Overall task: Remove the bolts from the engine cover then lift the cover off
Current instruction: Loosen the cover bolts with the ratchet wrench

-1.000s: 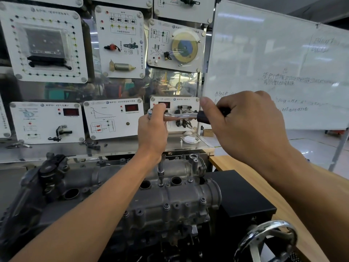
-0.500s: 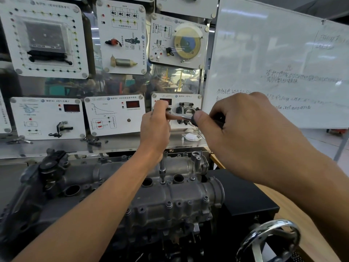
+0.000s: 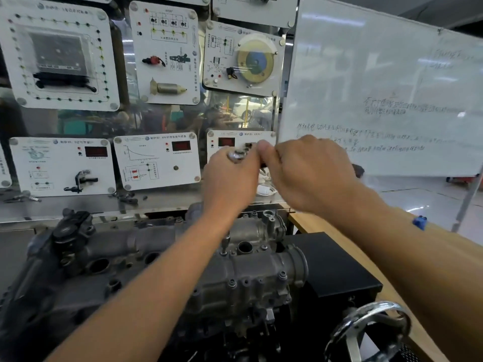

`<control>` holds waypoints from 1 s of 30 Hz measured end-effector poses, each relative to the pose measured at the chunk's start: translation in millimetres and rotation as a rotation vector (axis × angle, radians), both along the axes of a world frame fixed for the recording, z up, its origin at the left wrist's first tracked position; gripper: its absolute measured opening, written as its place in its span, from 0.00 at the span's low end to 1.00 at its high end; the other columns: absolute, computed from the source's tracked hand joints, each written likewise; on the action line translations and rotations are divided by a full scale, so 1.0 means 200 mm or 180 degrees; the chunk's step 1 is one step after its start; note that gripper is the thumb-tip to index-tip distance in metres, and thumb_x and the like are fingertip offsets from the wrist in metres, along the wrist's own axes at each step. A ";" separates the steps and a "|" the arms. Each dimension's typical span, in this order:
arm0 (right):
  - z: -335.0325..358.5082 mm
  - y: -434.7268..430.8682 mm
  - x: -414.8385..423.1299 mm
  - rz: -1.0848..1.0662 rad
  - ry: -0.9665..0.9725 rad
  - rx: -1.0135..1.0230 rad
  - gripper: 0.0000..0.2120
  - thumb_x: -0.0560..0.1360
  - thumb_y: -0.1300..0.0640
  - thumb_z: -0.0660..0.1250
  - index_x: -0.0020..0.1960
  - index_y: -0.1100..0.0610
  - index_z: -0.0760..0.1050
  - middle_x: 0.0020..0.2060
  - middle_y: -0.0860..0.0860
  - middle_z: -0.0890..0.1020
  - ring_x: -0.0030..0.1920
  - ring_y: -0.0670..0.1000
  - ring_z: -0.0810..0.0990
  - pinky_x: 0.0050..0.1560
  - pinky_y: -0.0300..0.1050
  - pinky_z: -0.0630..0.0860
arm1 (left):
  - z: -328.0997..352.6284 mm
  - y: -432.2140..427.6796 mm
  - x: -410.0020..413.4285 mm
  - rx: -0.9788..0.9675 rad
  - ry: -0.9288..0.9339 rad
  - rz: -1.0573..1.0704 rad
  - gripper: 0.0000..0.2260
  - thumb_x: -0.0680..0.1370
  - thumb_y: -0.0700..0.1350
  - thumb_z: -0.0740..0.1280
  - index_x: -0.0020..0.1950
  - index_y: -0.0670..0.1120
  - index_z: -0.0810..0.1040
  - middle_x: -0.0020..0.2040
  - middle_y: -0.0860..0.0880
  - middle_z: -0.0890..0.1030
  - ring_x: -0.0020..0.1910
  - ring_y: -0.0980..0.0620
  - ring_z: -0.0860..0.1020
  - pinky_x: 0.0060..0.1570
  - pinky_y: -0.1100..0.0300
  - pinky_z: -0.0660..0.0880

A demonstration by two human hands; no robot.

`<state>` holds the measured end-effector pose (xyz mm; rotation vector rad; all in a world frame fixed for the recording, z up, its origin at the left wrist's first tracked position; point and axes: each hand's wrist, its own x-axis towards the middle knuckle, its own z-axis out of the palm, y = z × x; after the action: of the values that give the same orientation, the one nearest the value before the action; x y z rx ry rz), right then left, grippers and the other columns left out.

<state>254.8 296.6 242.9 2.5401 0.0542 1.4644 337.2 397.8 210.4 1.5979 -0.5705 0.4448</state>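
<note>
**A:** The ratchet [image 3: 236, 155] is held high above the engine, its chrome head gripped in the curled fingers of the left hand [image 3: 230, 181].

**B:** And the handle is wrapped by the right hand [image 3: 313, 176], fist closed round it. Only the black, rubbery end is seen behind the wrist. Both hands are smeared by blur.

**A:** A slim steel extension bar [image 3: 225, 242] is seen below the left wrist, upright, its tip set on the engine cover [image 3: 261, 267].

**B:** That cover is found low in the centre. It is dull grey cast metal, lumpy and ribbed, with round dark wells along the top.

**A:** 4 small flanged bolts [image 3: 231, 283] are counted along its front edge, seated in raised bosses.

**B:** To the right, a matte black box [image 3: 332, 265] is set on the pale wooden worktop [image 3: 313, 223]. A polished chrome handwheel [image 3: 371, 327] is caught at the bottom corner.
</note>
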 end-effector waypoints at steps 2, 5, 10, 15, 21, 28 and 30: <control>-0.05 0.01 -0.07 -0.0152 -0.0026 0.0043 0.22 0.82 0.44 0.51 0.32 0.51 0.65 0.23 0.48 0.65 0.23 0.54 0.64 0.30 0.44 0.63 | -0.06 -0.03 -0.05 -0.0644 -0.0117 -0.0078 0.14 0.75 0.55 0.66 0.33 0.52 0.67 0.22 0.59 0.71 0.23 0.62 0.67 0.24 0.70 0.63; -0.05 -0.02 -0.08 -0.0272 0.0300 0.0008 0.24 0.83 0.43 0.44 0.37 0.52 0.68 0.29 0.49 0.68 0.29 0.55 0.67 0.33 0.46 0.61 | -0.05 -0.05 -0.05 -0.0894 0.0024 -0.0371 0.16 0.75 0.54 0.68 0.34 0.48 0.67 0.22 0.57 0.68 0.22 0.61 0.65 0.22 0.69 0.63; 0.01 -0.07 0.01 0.0204 0.0409 -0.0160 0.21 0.82 0.43 0.45 0.38 0.50 0.66 0.31 0.46 0.71 0.34 0.53 0.72 0.39 0.49 0.67 | 0.02 0.02 0.03 -0.0531 0.0640 -0.0815 0.19 0.75 0.58 0.66 0.29 0.50 0.69 0.24 0.51 0.63 0.22 0.54 0.61 0.24 0.61 0.60; 0.03 -0.13 0.16 0.0293 0.0454 -0.0286 0.22 0.83 0.43 0.48 0.42 0.52 0.75 0.37 0.47 0.79 0.43 0.54 0.77 0.51 0.51 0.68 | 0.03 0.04 0.06 -0.0566 0.0779 -0.0870 0.22 0.77 0.57 0.67 0.25 0.52 0.67 0.23 0.51 0.61 0.21 0.53 0.58 0.20 0.65 0.57; 0.04 -0.11 0.14 0.0375 0.0428 -0.0359 0.23 0.81 0.42 0.48 0.44 0.52 0.76 0.37 0.47 0.79 0.39 0.54 0.78 0.37 0.45 0.64 | 0.03 0.06 0.07 -0.0673 0.0784 -0.0830 0.17 0.73 0.50 0.68 0.28 0.51 0.64 0.24 0.52 0.59 0.23 0.53 0.55 0.22 0.64 0.56; 0.11 -0.11 0.14 0.0620 0.0845 -0.0278 0.19 0.82 0.42 0.52 0.47 0.52 0.77 0.39 0.48 0.80 0.43 0.55 0.78 0.39 0.50 0.73 | 0.04 0.05 0.05 -0.1033 0.0130 0.0013 0.08 0.70 0.48 0.71 0.36 0.50 0.73 0.29 0.56 0.72 0.31 0.52 0.70 0.33 0.46 0.77; 0.11 -0.12 0.15 0.0828 0.0868 -0.0177 0.19 0.82 0.42 0.54 0.50 0.52 0.79 0.41 0.48 0.82 0.42 0.53 0.78 0.42 0.52 0.75 | 0.03 0.06 0.04 -0.0862 -0.0353 0.0083 0.07 0.75 0.49 0.71 0.38 0.51 0.75 0.34 0.56 0.77 0.35 0.50 0.76 0.42 0.40 0.79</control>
<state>284.4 272.2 265.5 2.7491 0.4761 1.1622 345.0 409.4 215.9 1.3289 -0.5486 0.6068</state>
